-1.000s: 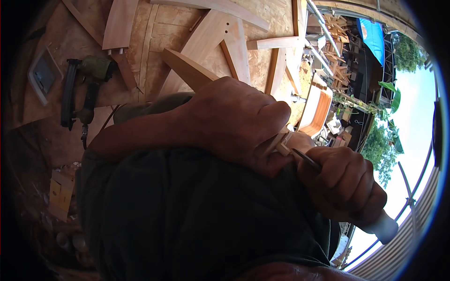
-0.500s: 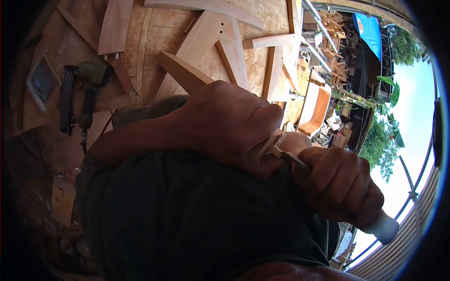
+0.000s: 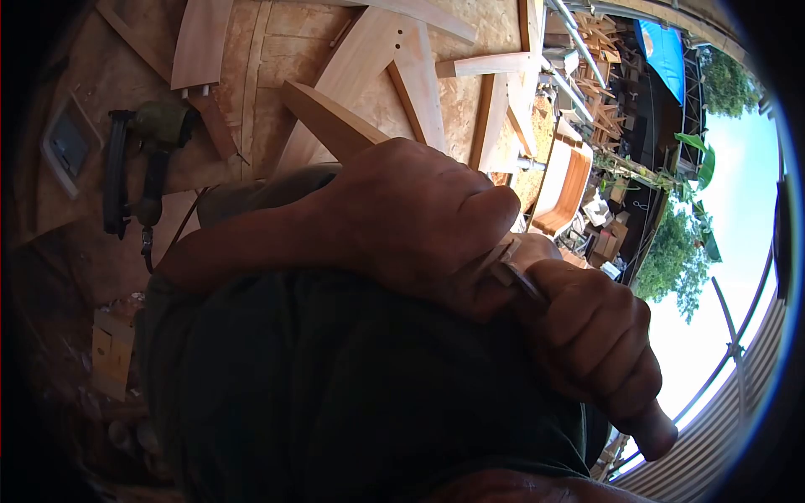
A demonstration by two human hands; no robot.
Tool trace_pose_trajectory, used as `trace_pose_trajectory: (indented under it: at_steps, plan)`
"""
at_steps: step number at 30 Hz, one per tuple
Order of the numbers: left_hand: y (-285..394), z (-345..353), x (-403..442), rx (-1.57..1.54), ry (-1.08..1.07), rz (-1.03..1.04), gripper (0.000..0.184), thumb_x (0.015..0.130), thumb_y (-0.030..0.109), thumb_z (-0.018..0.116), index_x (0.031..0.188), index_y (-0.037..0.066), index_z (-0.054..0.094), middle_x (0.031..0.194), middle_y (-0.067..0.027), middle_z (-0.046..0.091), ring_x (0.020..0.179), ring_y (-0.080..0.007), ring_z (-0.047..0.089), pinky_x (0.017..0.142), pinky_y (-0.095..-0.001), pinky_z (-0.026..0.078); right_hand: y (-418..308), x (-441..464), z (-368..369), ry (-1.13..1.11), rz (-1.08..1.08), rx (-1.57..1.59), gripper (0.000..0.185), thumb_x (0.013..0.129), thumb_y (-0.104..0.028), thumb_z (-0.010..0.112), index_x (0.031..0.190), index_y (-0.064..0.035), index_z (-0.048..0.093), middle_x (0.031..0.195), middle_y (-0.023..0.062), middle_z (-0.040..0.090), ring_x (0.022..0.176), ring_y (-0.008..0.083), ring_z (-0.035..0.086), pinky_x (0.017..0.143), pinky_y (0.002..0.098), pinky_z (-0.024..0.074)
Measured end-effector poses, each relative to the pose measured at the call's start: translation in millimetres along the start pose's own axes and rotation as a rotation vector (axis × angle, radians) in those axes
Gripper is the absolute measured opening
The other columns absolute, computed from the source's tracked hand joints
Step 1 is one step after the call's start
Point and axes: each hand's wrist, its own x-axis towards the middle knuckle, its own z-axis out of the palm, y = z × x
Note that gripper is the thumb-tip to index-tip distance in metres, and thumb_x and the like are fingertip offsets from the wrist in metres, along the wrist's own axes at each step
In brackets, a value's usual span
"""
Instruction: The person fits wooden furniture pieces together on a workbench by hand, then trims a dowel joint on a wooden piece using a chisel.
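My left hand [image 3: 428, 222] is wrapped round a tapered wooden piece [image 3: 331, 121]. One end of the piece sticks out past the knuckles over the bench, and its small notched end shows below my left thumb. My right hand [image 3: 595, 331] grips a chisel [image 3: 527, 283] in a fist. Its metal blade meets or lies very close to the notched end; the exact contact is hard to see. The butt of the chisel handle juts out under my right fist at the lower right. Both hands are close together in front of my dark shirt.
Flat wooden parts [image 3: 415, 92] lie on the workbench [image 3: 289, 59], some joined at angles. At left are a green and black air nailer [image 3: 155, 138] with a hose and a grey tray [image 3: 71, 142]. A cardboard box [image 3: 111, 356] sits lower left. A curved wooden panel [image 3: 563, 189] stands beyond.
My right hand and the chisel have swung down and left, the handle butt most of all. My left hand and the wooden piece have shifted slightly right. The view has moved a little.
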Motion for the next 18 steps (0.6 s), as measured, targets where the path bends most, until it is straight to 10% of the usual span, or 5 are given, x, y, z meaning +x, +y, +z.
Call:
trace_pose_trajectory:
  at_steps: [9, 18]
  plan:
    - [5.2, -10.5, 1.6, -0.029, -0.073, -0.062, 0.052, 0.074, 0.046, 0.085, 0.085, 0.002, 0.06, 0.065, -0.0096, 0.059, 0.054, -0.0292, 0.063, 0.049, -0.0392, 0.05, -6.6, 1.5, -6.4, 0.05, -0.1, 0.065, 0.052, 0.105, -0.053, 0.041, 0.072, -0.0127, 0.046, 0.051, -0.0031, 0.039, 0.037, 0.0075, 0.031, 0.038, 0.026, 0.0234]
    - [5.4, -11.7, 4.9, -0.059, -0.106, -0.091, 0.05, 0.068, 0.041, 0.089, 0.083, 0.003, 0.06, 0.062, -0.0095, 0.057, 0.053, -0.0303, 0.06, 0.048, -0.04, 0.049, -22.5, 20.4, -11.4, 0.032, 0.286, 0.074, 0.055, 0.105, -0.057, 0.035, 0.074, -0.0126, 0.045, 0.049, -0.0028, 0.038, 0.035, 0.009, 0.029, 0.037, 0.0268, 0.0203]
